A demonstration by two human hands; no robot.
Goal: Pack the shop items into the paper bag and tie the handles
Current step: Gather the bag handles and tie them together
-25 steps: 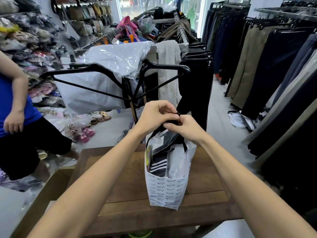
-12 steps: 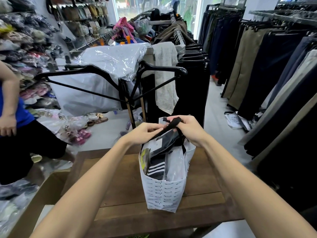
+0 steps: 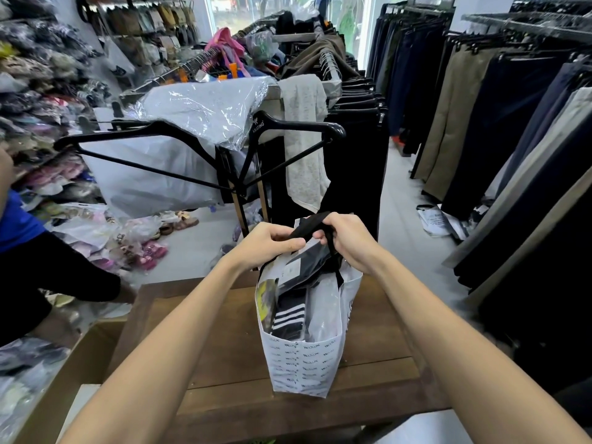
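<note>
Both hands, the left hand [image 3: 272,243] and right hand [image 3: 347,240], which a second ago were bunched together high over the paper bag [image 3: 302,357], have dropped and parted, each pinching the black handles [image 3: 309,226] stretched between them, so the tying seems under way. The bag stands packed at the desk's [image 3: 198,341] centre, with clothes racks [image 3: 499,100] from 12 to 3 o'clock and a hanger [image 3: 288,129] at 12

Bare wooden table [image 3: 205,354] flanks the paper bag [image 3: 304,363]; black hangers [image 3: 198,155] seemingly crowd beyond it.
</note>
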